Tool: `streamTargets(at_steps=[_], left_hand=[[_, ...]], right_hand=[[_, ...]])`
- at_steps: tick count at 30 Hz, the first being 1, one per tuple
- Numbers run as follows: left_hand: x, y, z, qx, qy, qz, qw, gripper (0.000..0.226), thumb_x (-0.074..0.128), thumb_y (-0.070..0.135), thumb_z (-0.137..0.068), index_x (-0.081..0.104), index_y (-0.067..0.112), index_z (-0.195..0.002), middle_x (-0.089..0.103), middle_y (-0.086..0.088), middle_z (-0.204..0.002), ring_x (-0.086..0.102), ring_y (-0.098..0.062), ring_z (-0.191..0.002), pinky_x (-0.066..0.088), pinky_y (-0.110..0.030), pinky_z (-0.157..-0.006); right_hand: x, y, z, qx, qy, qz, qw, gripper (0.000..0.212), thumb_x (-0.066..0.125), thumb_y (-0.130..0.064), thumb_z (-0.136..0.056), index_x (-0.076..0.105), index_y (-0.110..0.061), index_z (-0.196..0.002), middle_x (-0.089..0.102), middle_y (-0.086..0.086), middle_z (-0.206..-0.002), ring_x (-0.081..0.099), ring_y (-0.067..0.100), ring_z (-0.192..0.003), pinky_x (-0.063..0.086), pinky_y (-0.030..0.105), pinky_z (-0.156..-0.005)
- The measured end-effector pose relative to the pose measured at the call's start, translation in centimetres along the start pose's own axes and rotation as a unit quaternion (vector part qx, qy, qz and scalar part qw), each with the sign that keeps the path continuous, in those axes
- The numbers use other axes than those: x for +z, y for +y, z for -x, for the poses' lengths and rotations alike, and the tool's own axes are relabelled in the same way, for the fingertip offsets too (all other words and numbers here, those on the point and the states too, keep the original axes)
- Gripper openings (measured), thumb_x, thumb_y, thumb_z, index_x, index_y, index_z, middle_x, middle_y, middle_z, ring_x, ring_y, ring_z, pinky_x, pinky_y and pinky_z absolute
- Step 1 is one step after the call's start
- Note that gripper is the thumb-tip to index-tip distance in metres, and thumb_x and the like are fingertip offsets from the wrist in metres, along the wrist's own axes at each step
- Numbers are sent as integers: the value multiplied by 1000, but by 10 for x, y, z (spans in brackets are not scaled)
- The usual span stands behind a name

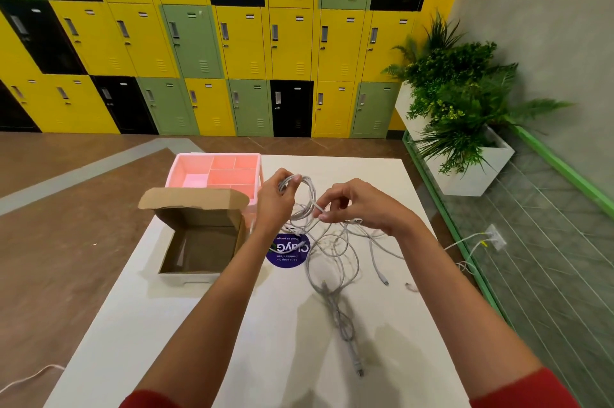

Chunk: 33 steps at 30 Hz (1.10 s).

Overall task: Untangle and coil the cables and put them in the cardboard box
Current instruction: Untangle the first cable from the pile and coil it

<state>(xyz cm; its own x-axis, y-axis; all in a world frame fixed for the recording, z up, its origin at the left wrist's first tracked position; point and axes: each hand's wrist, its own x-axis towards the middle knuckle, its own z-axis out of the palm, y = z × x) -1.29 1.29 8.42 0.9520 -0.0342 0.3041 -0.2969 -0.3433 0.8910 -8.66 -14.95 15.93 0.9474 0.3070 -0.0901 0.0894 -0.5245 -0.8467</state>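
Well, on the left of the smooth white tabletop (149,324) sits the cardboard box (202,218). It is plain brown corrugated board, square, with its lid flap tipped back and its hollow facing up. Just behind it is a pink plastic organiser tray (186,171), divided into rectangular compartments. Right of the box a round purple sticker (287,254) lies flat on the tabletop, partly covered by my left wrist and by strands of cable.

The cables (335,261) are thin, round and pale grey, sprawled in loose overlapping loops across the middle of the tabletop. One darker, thicker cord (342,324) runs from the tangle toward me and ends in a plug. Beyond the tabletop is a wall of yellow, green and black metal lockers (232,42), and far right a leafy plant (458,101) in a white planter.

My left hand (275,201) is raised above the tabletop, fingers curled round the top of a small coil (307,198) of several loops. My right hand (358,204), just beside the coil, pinches a single strand between thumb and forefinger, the other fingers loosely bent. That strand trails down into the tangle, and no cable shows inside the box.
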Motion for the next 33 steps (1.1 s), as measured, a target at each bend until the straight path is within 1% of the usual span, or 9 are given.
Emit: streamTargets(at_steps=[2,4,8,12,16,19,21,28,33], left_hand=[[0,1,0,-2,2,4,1000,17,55,26,-96,57,11,-87,55,7,-70,48,-1,-65,36,-7,-55],[1,1,-1,-3,1,18,1000,21,54,27,-96,56,8,-87,53,6,-69,46,-3,-62,37,-10,-55],[-2,-5,-3,-71,-53,139,986,31,48,35,-98,48,4,-96,39,-1,-64,36,-11,-54,36,-25,-48],[-6,-6,1,-147,-130,244,950,30,44,42,-94,44,13,-98,29,3,-61,30,-9,-53,33,-23,-50],[-13,-6,4,-119,-164,241,949,26,52,35,-93,43,11,-95,36,1,-66,33,-9,-56,35,-21,-49],[-15,-2,3,-73,-138,202,967,31,70,23,-85,45,7,-95,45,4,-68,41,-7,-54,34,-22,-47],[-14,2,1,-63,-106,204,971,38,77,23,-77,44,9,-89,39,11,-62,36,-5,-51,31,-22,-45],[-10,9,-3,-112,-65,293,947,38,75,17,-78,38,19,-72,27,5,-62,25,-6,-47,27,-20,-40],[-14,6,-4,-122,-49,277,952,38,77,14,-77,39,19,-73,26,5,-62,26,-3,-44,28,-18,-38]], right_hand=[[-4,0,1,-10,-1,-6,1000,11,75,-12,-79,74,-17,-89,65,27,-86,47,16,-69,37,27,-65],[-5,2,1,-12,10,-6,1000,10,75,-14,-80,74,-18,-89,63,18,-78,47,13,-67,37,23,-62],[-7,9,2,-3,39,-46,998,9,72,-14,-83,73,-13,-92,54,0,-68,42,2,-57,36,13,-55],[-12,16,2,19,46,-80,996,10,68,-12,-86,71,-8,-95,48,0,-63,40,6,-57,32,18,-57],[-18,19,5,38,42,-100,993,6,67,-13,-87,70,-12,-92,45,0,-64,37,6,-58,28,18,-55],[-19,21,7,42,51,-124,990,4,67,-12,-87,69,-13,-90,43,-3,-64,34,6,-57,24,19,-52],[-19,21,8,41,62,-126,989,5,67,-14,-87,70,-14,-91,42,-1,-67,33,7,-58,23,20,-53],[-21,18,9,29,64,-116,991,9,67,-22,-88,70,-16,-94,52,-9,-72,33,7,-55,27,15,-51],[-20,18,10,54,31,-90,994,20,67,-26,-88,70,-8,-98,65,2,-75,33,6,-48,27,16,-45]])
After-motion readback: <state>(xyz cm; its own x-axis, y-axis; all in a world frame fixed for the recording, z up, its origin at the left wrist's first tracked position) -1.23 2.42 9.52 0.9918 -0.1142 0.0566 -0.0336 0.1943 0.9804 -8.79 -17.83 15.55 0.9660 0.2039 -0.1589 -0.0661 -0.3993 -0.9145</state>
